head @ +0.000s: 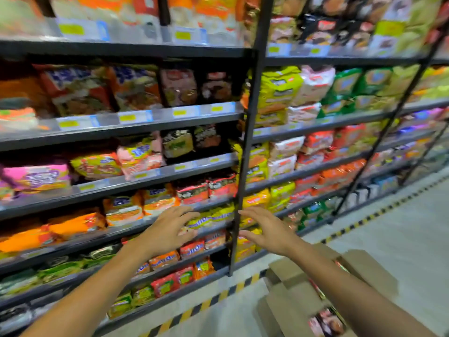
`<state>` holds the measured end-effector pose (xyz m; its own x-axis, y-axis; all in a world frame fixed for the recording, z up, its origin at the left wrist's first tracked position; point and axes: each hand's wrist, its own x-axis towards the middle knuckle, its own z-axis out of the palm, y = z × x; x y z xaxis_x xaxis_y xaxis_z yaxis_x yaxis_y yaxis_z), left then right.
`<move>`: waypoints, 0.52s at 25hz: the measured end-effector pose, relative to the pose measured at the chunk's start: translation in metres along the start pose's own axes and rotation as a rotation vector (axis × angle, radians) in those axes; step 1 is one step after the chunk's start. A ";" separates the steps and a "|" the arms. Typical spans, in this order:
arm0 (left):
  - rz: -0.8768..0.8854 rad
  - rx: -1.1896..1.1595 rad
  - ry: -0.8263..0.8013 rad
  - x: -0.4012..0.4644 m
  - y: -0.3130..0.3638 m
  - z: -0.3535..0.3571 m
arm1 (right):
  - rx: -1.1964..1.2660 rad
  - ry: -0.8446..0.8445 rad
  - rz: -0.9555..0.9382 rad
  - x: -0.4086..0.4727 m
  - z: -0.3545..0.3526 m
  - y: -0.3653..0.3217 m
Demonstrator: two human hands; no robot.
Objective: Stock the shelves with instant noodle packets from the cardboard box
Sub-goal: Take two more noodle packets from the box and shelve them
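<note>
- While both hands are raised before the shelves (170, 170), neither holds anything: the left hand (170, 231) and right hand (266, 229) show spread, nearly straight fingers, palms turned toward the stock.
- Packets to be stocked lie in the box (298, 295), open on the floor at the lower right, below and behind the right forearm; one packet (326, 322) shows at its near edge, others are mostly hidden by the flaps and arm.
- Key relation: the box lies down and to the right of both sets of fingers, on the side away from the shelves. The right hand is the nearer; the left would have to cross the body.
- Left fingers sit just before the yellow packs (213, 216) at the front edge of a lower shelf, beside the upright post (245, 152); contact cannot be told through the blur.
- Judgement: the next move calls for a downward, rightward reach into the box, right hand leading.
- The box's long axis appears to run away from the viewer, alongside the striped floor tape (206, 304).
</note>
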<state>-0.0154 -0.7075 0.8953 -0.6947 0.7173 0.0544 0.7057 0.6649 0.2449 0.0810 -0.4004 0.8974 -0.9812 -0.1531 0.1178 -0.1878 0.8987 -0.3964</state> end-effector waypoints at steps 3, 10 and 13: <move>0.041 -0.023 -0.067 0.022 0.058 0.025 | -0.003 -0.046 0.146 -0.066 -0.013 0.049; 0.146 -0.010 -0.140 0.105 0.243 0.088 | 0.021 0.002 0.384 -0.227 -0.075 0.199; 0.257 0.047 -0.180 0.151 0.334 0.127 | -0.071 0.009 0.516 -0.304 -0.107 0.271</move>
<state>0.1331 -0.3514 0.8626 -0.4602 0.8854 -0.0647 0.8633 0.4633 0.1999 0.3337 -0.0666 0.8519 -0.9449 0.3201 -0.0684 0.3236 0.8822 -0.3422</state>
